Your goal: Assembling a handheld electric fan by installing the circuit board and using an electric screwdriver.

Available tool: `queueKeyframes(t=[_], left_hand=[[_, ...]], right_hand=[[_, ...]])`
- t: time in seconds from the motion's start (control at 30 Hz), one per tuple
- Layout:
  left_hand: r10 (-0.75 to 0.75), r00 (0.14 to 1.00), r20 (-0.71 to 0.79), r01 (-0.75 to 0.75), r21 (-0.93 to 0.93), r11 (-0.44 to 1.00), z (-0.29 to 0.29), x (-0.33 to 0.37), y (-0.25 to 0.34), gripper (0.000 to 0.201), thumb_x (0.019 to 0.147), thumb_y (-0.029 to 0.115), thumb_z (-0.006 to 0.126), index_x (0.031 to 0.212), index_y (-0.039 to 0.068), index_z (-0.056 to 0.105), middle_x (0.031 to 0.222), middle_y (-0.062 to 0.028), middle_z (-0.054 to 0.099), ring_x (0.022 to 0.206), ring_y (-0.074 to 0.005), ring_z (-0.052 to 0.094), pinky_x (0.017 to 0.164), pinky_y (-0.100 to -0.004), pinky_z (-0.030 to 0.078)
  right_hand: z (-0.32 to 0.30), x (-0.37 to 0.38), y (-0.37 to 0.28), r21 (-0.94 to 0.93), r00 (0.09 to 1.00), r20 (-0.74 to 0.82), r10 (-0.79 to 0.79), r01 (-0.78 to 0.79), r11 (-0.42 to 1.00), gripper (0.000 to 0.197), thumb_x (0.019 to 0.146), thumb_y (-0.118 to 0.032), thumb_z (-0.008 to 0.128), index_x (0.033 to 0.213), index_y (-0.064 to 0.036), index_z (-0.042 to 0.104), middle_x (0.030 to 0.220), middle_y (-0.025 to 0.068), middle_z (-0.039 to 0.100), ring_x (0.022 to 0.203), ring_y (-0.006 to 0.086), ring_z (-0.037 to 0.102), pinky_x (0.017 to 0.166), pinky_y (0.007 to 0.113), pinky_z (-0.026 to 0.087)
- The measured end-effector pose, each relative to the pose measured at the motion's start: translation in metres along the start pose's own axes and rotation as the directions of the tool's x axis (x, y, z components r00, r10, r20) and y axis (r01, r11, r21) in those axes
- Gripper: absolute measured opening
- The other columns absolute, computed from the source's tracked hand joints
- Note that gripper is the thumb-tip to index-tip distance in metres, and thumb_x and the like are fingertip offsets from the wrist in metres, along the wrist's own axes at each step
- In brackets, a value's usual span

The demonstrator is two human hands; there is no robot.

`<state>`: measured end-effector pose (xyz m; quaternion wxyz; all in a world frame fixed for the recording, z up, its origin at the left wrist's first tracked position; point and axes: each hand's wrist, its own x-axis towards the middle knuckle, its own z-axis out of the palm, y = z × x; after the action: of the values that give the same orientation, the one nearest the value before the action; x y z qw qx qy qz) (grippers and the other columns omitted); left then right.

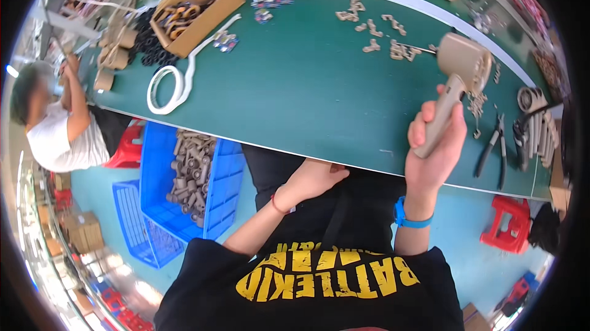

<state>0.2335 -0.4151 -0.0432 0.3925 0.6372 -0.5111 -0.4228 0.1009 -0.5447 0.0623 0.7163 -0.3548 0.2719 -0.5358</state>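
My right hand (437,140) is wrapped around the handle of a beige hair dryer (462,63), raised above the right part of the green table. A thin metal rod (421,48) shows beside the dryer's head, its other end hidden. At the table's front edge, close to my lap, my left hand (316,178) is closed with its fingers curled. Its palm side is hidden, so I cannot make out whether anything is in it. Small beige parts (402,52) lie in clusters beyond the dryer, and pliers (493,149) with dark handles lie to its right.
A roll of white tape (165,90) and an open cardboard box (212,23) of parts lie on the table (283,97) at left. Below stands a blue crate (224,189) of beige parts. Beige housings (544,134) stand far right. Another person (67,116) sits left.
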Motion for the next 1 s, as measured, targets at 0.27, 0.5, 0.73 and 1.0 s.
queueKeyframes(t=[0.27,0.5,0.73,1.0], left_hand=[[0.232,0.827,0.512,-0.214,-0.095,0.972,-0.052,-0.028,0.090,0.010,0.086,0.005,0.067,0.095,0.001,0.065,0.090,-0.0095,0.067,0.083,-0.0247,0.067,0.074,-0.0325,0.053],[0.225,0.956,-0.187,-0.272,-0.286,0.919,-0.069,-0.009,0.123,0.013,0.084,-0.008,0.059,0.094,-0.001,0.063,0.083,-0.0066,0.062,0.071,-0.0123,0.059,0.067,-0.0260,0.048],[0.315,0.848,-0.426,-0.463,-0.309,0.831,-0.052,0.015,0.108,0.036,0.085,-0.006,0.059,0.120,-0.002,0.049,0.106,-0.0085,0.057,0.086,-0.0132,0.058,0.075,-0.0271,0.049],[0.451,0.792,-0.411,-0.416,0.177,0.892,-0.067,-0.006,0.107,0.082,0.069,0.004,0.074,0.141,0.000,0.035,0.141,-0.0170,0.039,0.126,-0.0292,0.046,0.106,-0.0398,0.037]], right_hand=[[0.004,-0.001,0.003,-0.190,0.977,0.199,0.078,-0.040,0.981,0.047,0.103,-0.041,0.035,0.130,-0.0025,0.041,0.087,0.0106,0.059,0.063,0.0121,0.054,0.053,0.025,0.045],[0.010,-0.014,-0.002,-0.171,0.944,0.283,0.169,-0.124,0.977,0.045,0.092,-0.032,0.055,0.124,-0.0019,0.043,0.082,0.0137,0.059,0.054,0.0121,0.052,0.046,0.024,0.042],[0.010,-0.027,-0.001,-0.265,0.911,0.355,0.211,-0.118,0.957,0.041,0.089,-0.027,0.058,0.119,-0.0039,0.043,0.080,0.0137,0.059,0.055,0.0121,0.053,0.050,0.025,0.044],[0.005,-0.037,-0.011,-0.535,0.790,0.455,0.411,-0.126,0.835,0.031,0.092,-0.019,0.060,0.117,-0.0013,0.054,0.081,0.0069,0.065,0.065,0.0104,0.059,0.056,0.024,0.046]])
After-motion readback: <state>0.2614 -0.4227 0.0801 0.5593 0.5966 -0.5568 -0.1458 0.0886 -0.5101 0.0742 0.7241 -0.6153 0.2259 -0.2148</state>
